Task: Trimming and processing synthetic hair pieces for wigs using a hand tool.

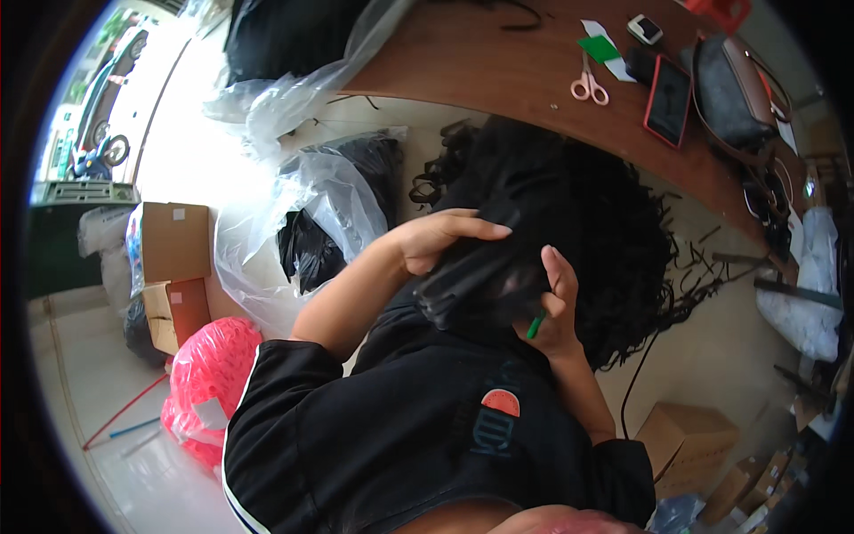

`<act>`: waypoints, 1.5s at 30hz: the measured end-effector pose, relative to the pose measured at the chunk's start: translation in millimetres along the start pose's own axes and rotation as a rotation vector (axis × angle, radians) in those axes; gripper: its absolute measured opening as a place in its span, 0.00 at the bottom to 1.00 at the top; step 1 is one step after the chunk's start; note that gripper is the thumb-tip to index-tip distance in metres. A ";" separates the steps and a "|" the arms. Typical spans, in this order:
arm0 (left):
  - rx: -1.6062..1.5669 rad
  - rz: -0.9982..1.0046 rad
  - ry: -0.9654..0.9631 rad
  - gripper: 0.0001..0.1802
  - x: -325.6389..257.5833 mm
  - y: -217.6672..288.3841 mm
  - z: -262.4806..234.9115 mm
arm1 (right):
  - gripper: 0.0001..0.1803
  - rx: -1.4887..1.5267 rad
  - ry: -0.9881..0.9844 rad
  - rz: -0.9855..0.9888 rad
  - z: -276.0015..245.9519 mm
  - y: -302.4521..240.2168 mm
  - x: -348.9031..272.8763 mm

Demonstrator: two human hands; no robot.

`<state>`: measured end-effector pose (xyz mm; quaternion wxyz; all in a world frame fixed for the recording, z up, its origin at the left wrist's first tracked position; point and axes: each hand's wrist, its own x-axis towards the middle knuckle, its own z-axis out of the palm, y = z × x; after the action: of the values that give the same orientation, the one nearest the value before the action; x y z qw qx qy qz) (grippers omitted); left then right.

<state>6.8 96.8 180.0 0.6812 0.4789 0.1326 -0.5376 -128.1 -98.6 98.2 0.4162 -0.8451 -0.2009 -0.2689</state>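
Observation:
My left hand (440,238) is closed on a piece of black fabric (471,285), thumb lying on top and its other fingers hidden beneath. On the other side of the fabric, my right hand (559,307) has its thumb raised and fingers curled round a slim green object (535,324). Only a short end of that object shows, so its kind is unclear. A large heap of black fabric (614,231) with curling strip-like edges spreads over my lap and hangs under the table edge. The fabric between my hands is a little blurred.
A brown table (463,53) carries pink-handled scissors (589,87), a red-edged phone (667,102) and a dark bag (734,93). Clear plastic bags with black contents (338,196) lie left. Cardboard boxes (173,240) and a pink bag (213,378) stand further left; another carton (689,445) is at right.

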 end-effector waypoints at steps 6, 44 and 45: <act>0.539 0.139 -0.095 0.59 -18.4 6.3 49.8 | 0.26 -0.076 0.150 -0.171 -31.5 -23.6 29.9; -0.535 0.187 -0.343 0.28 67.8 -51.9 -16.9 | 0.19 0.663 0.291 0.572 -20.9 28.5 91.9; -0.368 0.372 -0.368 0.29 67.2 -51.2 -14.8 | 0.18 0.671 0.286 0.581 -22.5 29.6 89.2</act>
<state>-6.2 69.7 99.6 0.8555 0.2584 0.0123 -0.4485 -48.8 -123.6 147.5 0.7481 -0.6395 0.0275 -0.1750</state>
